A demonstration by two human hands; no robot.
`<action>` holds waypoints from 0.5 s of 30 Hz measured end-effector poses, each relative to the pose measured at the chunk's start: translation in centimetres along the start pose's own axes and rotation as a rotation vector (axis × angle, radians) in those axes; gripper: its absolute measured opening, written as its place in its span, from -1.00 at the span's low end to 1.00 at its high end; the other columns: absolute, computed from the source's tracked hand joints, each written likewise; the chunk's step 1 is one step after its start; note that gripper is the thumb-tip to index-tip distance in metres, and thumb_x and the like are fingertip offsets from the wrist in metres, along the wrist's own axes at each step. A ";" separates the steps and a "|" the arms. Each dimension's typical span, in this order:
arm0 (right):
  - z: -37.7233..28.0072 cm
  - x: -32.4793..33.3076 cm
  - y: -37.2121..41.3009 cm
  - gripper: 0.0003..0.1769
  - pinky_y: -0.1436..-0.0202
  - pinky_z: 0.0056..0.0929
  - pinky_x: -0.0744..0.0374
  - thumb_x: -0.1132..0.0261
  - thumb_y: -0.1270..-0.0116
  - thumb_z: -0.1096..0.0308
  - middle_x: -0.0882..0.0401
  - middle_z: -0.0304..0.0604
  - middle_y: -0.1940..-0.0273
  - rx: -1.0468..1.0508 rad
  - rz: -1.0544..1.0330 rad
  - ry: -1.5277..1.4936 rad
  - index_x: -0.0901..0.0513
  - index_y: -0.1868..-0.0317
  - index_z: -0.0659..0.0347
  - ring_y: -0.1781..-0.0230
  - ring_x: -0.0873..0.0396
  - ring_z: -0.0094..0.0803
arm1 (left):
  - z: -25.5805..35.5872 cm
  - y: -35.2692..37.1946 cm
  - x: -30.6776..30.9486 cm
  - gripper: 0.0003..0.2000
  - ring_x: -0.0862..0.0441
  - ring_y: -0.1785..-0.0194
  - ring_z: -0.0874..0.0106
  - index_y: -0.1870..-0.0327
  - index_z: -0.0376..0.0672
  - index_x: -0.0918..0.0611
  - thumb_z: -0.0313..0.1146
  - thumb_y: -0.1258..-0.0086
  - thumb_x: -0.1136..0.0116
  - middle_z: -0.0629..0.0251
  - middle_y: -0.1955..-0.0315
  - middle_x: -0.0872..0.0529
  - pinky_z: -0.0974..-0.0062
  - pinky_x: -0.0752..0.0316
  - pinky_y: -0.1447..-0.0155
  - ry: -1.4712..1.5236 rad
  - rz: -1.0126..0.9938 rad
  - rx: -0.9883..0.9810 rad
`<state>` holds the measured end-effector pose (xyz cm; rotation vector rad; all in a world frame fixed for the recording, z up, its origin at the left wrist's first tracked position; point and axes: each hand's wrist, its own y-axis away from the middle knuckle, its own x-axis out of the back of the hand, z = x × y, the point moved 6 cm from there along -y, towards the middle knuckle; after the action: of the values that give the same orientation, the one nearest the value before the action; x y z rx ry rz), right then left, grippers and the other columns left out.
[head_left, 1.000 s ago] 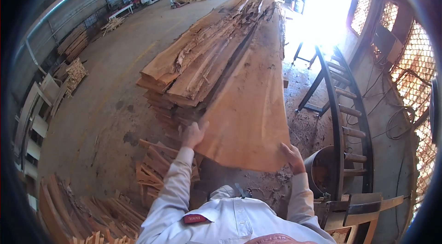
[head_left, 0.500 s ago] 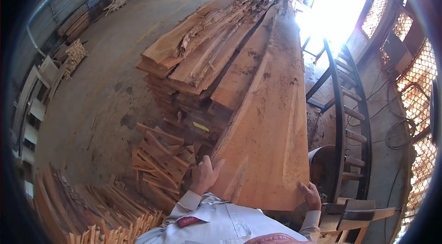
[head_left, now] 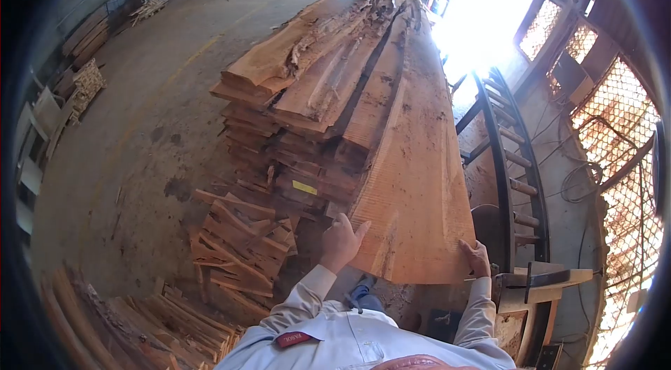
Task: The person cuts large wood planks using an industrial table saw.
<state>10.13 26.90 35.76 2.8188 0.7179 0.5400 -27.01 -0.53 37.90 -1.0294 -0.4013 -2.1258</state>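
Note:
A long, wide wooden plank (head_left: 423, 188) with rough edges lies along the right side of a tall lumber stack, its near end towards me. My left hand (head_left: 341, 243) is closed on the plank's near left edge, thumb on top and the other fingers partly hidden. At the near right corner, my right hand (head_left: 477, 259) grips the opposite edge, its fingertips going out of sight below. Beside this plank lie other rough boards (head_left: 318, 94), with dark gaps between them. A yellow tag (head_left: 305, 187) shows on the stack's near end.
A black roller conveyor (head_left: 514, 160) runs along the right of the stack. Scrap strips (head_left: 241, 244) are piled at left of my left hand, and upright offcuts (head_left: 140, 321) stand lower left. A wooden-topped stand (head_left: 552, 279) is close to my right arm.
My arms are stretched further forward, and a gap with my foot in it now shows between my body and the plank's near end. Both hands keep hold; the view has shifted.

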 end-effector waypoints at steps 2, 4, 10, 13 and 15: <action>0.0 -1.9 1.5 -0.56 0.15 -0.50 -0.65 -0.50 -0.39 0.19 -0.78 -0.20 0.15 0.021 0.008 -0.010 -0.70 -0.07 0.38 0.25 -0.69 -0.54 | -1.9 -0.2 0.8 -0.34 -0.79 0.20 -0.08 0.08 -0.36 -0.51 0.26 -0.45 -0.17 -0.21 0.26 -0.76 0.03 -0.69 0.14 0.026 0.017 -0.018; -1.4 -4.4 3.3 -0.58 0.16 -0.51 -0.64 -0.50 -0.39 0.19 -0.78 -0.21 0.17 0.035 0.003 -0.050 -0.71 -0.04 0.39 0.26 -0.69 -0.55 | -3.9 -0.6 2.0 -0.32 -0.78 0.18 -0.10 0.07 -0.35 -0.52 0.30 -0.44 -0.16 -0.21 0.26 -0.77 0.01 -0.68 0.12 0.045 0.038 -0.031; -1.0 -10.1 6.9 -0.55 0.13 -0.50 -0.64 -0.50 -0.39 0.15 -0.78 -0.20 0.15 0.063 0.067 -0.049 -0.70 -0.04 0.39 0.23 -0.70 -0.54 | -8.0 -1.5 6.7 -0.22 -0.75 0.11 -0.18 0.11 -0.35 -0.58 0.44 -0.36 -0.11 -0.26 0.27 -0.76 -0.05 -0.64 0.05 -0.104 -0.012 -0.017; -0.2 -12.2 7.9 -0.58 0.11 -0.49 -0.64 -0.50 -0.40 0.15 -0.79 -0.19 0.14 0.105 0.102 -0.070 -0.72 0.00 0.38 0.21 -0.70 -0.53 | -9.2 -2.3 8.5 -0.20 -0.75 0.10 -0.19 0.15 -0.35 -0.60 0.47 -0.35 -0.08 -0.28 0.25 -0.76 -0.06 -0.62 0.03 -0.143 0.008 0.000; 0.1 -13.4 8.6 -0.58 0.09 -0.49 -0.65 -0.50 -0.40 0.14 -0.79 -0.19 0.14 0.103 0.119 -0.038 -0.73 0.01 0.37 0.19 -0.70 -0.53 | -9.2 -2.9 9.6 -0.19 -0.74 0.08 -0.18 0.17 -0.36 -0.63 0.48 -0.35 -0.07 -0.30 0.24 -0.75 -0.06 -0.61 0.01 -0.189 0.011 -0.007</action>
<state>2.90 12.82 33.90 2.9733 0.5896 0.4793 -38.12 -8.19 39.66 -1.2392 -0.4782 -2.0284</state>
